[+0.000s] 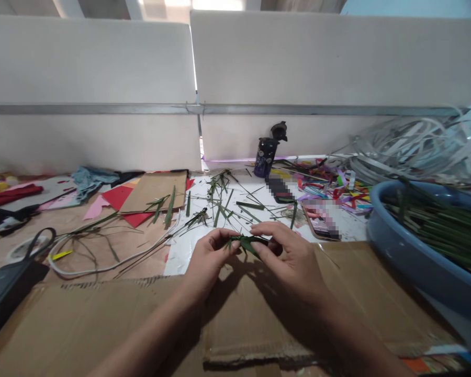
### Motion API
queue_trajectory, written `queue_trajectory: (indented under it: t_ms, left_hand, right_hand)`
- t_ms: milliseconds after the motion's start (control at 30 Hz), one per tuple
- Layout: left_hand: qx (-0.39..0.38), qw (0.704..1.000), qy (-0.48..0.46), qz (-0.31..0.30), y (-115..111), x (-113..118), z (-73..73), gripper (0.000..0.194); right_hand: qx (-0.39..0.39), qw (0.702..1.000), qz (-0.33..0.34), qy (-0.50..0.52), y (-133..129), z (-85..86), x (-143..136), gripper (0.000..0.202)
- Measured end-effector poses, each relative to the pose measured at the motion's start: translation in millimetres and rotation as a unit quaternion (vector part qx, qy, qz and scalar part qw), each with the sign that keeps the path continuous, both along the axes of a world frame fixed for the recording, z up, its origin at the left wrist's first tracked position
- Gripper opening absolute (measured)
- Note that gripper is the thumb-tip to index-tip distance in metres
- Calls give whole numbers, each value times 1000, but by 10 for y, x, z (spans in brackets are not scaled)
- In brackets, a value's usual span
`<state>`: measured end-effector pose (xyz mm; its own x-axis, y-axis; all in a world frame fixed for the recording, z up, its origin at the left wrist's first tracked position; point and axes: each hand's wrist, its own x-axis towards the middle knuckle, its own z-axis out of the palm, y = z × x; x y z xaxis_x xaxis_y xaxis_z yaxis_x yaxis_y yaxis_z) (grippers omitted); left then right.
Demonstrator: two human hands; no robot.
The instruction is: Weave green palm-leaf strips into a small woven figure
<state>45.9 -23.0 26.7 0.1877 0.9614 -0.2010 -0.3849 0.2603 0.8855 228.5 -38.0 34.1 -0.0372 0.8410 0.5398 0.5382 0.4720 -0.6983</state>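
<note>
My left hand pinches the left end of a small green leaf piece between thumb and fingers. On its right side, my right hand has its thumb and fingers closed on the same folded leaf. Both hands are close together above the near cardboard. Just beyond them, cut leaf strips and thin stalks lie scattered on a white surface, some shaped into small figures.
A blue basin of long green leaves stands at the right. Behind are two phones, a dark bottle, coloured strips and clear plastic straps. At left lie a white cable, a black device and cardboard.
</note>
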Motion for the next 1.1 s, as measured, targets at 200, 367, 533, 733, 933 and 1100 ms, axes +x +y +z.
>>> queue_trajectory:
  t_ms: [200,367,533,733,933,1100]
  left_hand:
    - [30,999,40,-3,28,-7,14,28]
    - [40,998,52,-22,24,1,27,26]
    - [3,998,16,-69,26,-15,42,29]
    - [-6,997,5,-81,33,-47,50,29]
    - [11,998,16,-55,-17,-24,94,31]
    - [61,996,56,-14,15,-23,72,28]
  right_hand:
    - [61,996,7,-58,41,16,34,15]
    - [37,996,36,-72,64,43,54,17]
    - [9,997,43,-60,53,70,38,18]
    - [-15,996,63,-55,49,70,25,20]
    - [-6,996,67,-51,36,48,37,19]
    - [31,999,28,-19,16,24,27,19]
